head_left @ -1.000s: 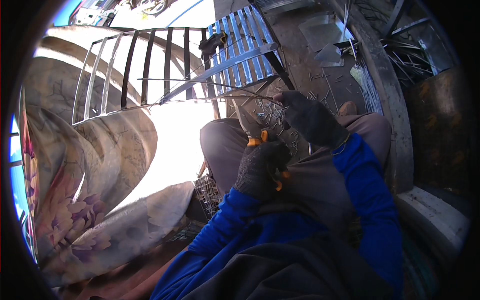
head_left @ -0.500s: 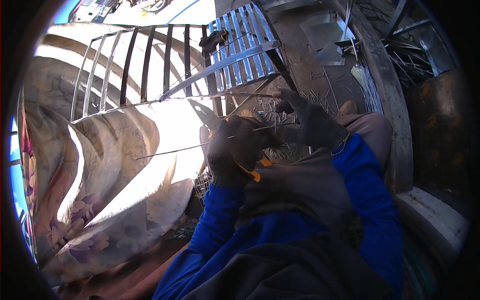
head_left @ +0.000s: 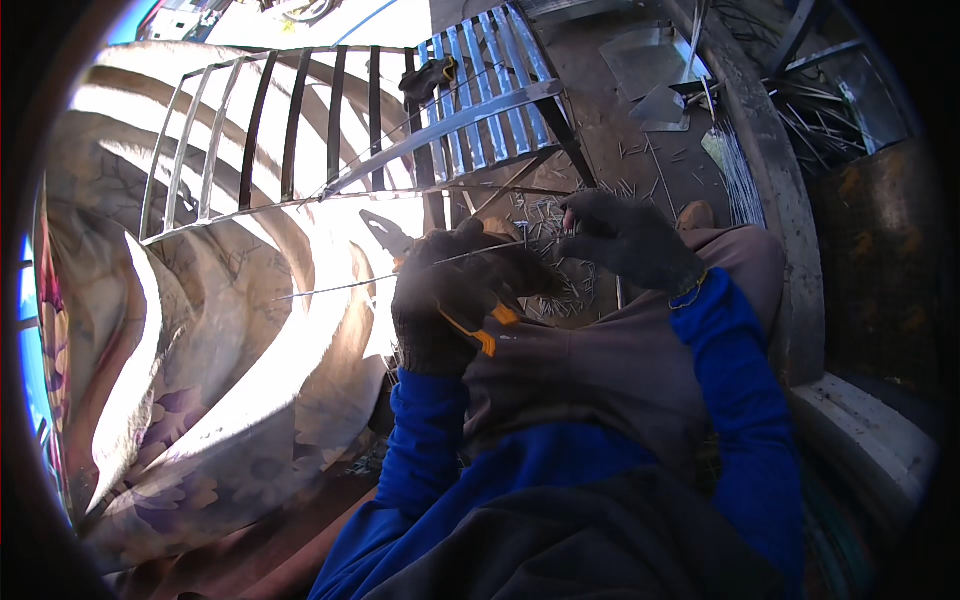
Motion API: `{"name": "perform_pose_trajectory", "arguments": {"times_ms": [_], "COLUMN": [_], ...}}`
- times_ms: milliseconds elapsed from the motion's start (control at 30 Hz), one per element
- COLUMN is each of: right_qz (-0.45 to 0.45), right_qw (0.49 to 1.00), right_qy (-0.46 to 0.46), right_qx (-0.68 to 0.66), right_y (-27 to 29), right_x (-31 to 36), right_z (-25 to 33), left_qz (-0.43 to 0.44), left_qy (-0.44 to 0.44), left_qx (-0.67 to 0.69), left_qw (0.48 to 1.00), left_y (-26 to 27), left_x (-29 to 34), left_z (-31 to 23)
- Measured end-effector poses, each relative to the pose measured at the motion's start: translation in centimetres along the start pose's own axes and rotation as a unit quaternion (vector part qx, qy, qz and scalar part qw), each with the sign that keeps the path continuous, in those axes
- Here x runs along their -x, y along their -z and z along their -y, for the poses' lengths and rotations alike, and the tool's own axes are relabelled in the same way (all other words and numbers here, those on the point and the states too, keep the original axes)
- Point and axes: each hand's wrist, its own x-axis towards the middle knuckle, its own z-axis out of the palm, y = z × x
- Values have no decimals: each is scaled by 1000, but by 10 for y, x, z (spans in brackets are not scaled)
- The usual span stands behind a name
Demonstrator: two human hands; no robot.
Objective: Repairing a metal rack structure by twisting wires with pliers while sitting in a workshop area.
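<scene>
My left hand (head_left: pixel 450 290), in a dark knit glove, is closed round pliers with orange handles (head_left: pixel 468 330). The metal jaws of the pliers (head_left: pixel 385 235) stick out past the fingers to the upper left. A thin metal rod (head_left: pixel 345 287) runs across the top of the left hand toward the right one. My right hand (head_left: pixel 635 245), gloved alike, has its fingers bent together at the rod's right end. Its fingertips partly hide that end. Beyond both hands stands a slatted metal frame (head_left: pixel 335 125).
A dark glove (head_left: pixel 428 80) hangs on the frame. Short metal pieces (head_left: pixel 570 290) lie scattered on the ground between my legs. Patterned cloth (head_left: pixel 200 400) spreads at the left. On the right are a bundle of thin rods (head_left: pixel 735 180) and a concrete ledge (head_left: pixel 775 220).
My left hand has shifted slightly left with the pliers. My right hand has come down a little, its fingers drawing in toward the rod's end.
</scene>
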Motion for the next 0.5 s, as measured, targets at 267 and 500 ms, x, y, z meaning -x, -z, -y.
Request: {"name": "perform_pose_trajectory", "arguments": {"times_ms": [267, 500], "right_qz": [-171, -231], "right_qw": [974, 930], "right_qy": [129, 200], "right_qx": [71, 205], "right_y": [-13, -14], "right_x": [-9, -13], "right_z": [-20, -9], "left_qz": [8, 114], "left_qy": [212, 232], "left_qx": [109, -47], "left_qw": [971, 965], "left_y": [7, 20], "left_x": [2, 26], "left_z": [28, 43]}}
